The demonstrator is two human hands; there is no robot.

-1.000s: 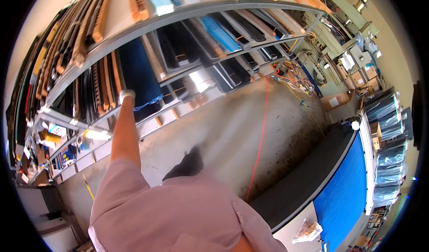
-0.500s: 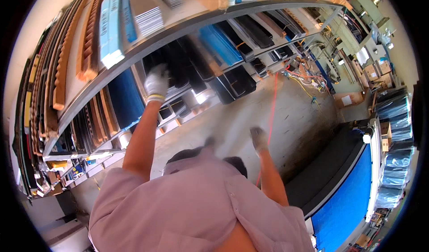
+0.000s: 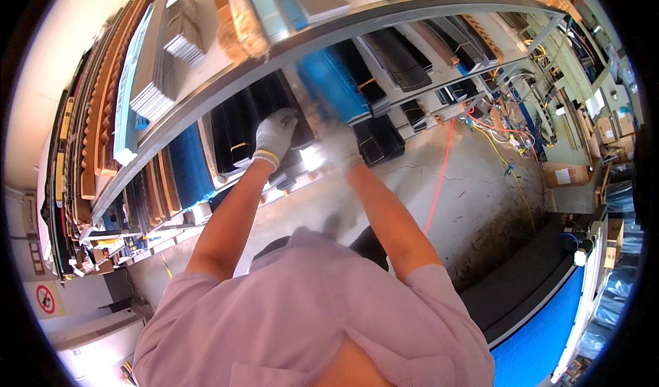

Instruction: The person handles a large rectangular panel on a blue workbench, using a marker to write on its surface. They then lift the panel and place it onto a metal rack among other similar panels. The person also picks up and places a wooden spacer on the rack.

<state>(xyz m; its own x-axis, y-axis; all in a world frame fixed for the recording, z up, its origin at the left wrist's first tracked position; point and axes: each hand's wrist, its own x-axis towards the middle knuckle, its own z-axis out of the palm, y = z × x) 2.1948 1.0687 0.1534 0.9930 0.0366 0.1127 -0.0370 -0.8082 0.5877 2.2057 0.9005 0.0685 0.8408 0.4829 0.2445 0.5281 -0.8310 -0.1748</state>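
Both of my hands wear light knitted gloves and reach to the lower tier of a long rack (image 3: pixel 206 92). My left hand (image 3: pixel 276 136) has its fingers curled at the near end of a dark strip (image 3: pixel 299 121), within a stack of long black strips (image 3: pixel 241 116). Just to its right, my right hand (image 3: pixel 338 141) is smeared by motion, so its fingers cannot be made out. It is nearest to a bundle of blue strips (image 3: pixel 331 78). Beyond those lie more black strips with an orange band (image 3: pixel 368 84).
The rack's top holds wooden mouldings (image 3: pixel 244 27), grey strips (image 3: pixel 154 81) and pale blue lengths (image 3: pixel 134 123). A red cord (image 3: pixel 443 174) and a yellow cord (image 3: pixel 515 181) run over the floor. A blue-sided, black-topped bench (image 3: pixel 542 325) stands at the lower right.
My right hand has come up from beside my body to the rack, beside my left. My left hand has shifted slightly right and lower along the black strips. The view has turned.
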